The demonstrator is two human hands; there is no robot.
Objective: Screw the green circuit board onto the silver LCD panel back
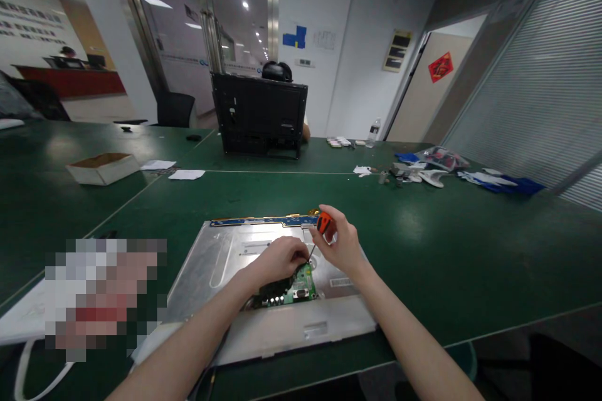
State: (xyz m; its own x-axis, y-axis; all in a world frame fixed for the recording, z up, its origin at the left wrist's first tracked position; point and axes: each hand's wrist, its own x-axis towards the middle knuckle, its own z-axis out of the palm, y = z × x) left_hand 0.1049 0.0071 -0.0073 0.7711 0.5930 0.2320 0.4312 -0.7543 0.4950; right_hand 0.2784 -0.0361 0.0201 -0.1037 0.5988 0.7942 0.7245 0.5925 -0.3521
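A metal-backed display panel (301,321) lies flat on the green table before me, with a blue circuit strip (258,221) along its far edge. On its middle sits a green circuit board (301,288), partly covered by my left hand and something dark. My right hand (339,241) grips a screwdriver with an orange handle (324,222); its thin shaft slants down toward the board's upper corner. Close to the shaft's tip, my left hand (286,257) has its fingers curled together above the board. What those fingers hold, if anything, is hidden.
A black monitor (261,113) stands across the table (451,244), a person partly behind it. An open cardboard box (104,169) and papers (187,174) are at left. Bags, gloves and small parts (414,170) lie at far right near a bottle (373,133). A blurred-out item (103,294) lies near left.
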